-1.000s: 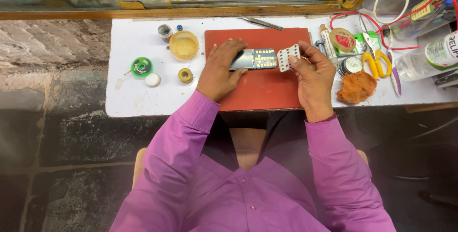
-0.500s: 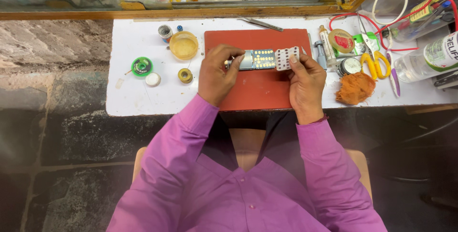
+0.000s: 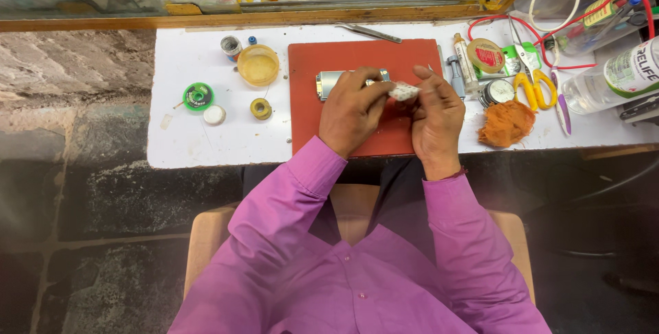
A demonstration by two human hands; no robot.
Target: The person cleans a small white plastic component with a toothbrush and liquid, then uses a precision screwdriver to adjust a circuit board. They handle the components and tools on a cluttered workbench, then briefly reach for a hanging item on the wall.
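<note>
Left hand [image 3: 353,109] and right hand [image 3: 434,111] both pinch small white keypad piece [image 3: 403,91] over red mat [image 3: 309,94]; I see phone body [image 3: 329,81] lying behind, open-faced, keypad apparently not yet fitted.

both hands [image 3: 395,111] on small white piece [image 3: 403,91]

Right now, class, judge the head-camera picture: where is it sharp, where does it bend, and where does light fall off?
Head view: even light on the white tabletop, soft shadows only; left hand, right hand and red mat are sharp; the wooden ledge bows with wide-angle distortion; the floor goes dim.
</note>
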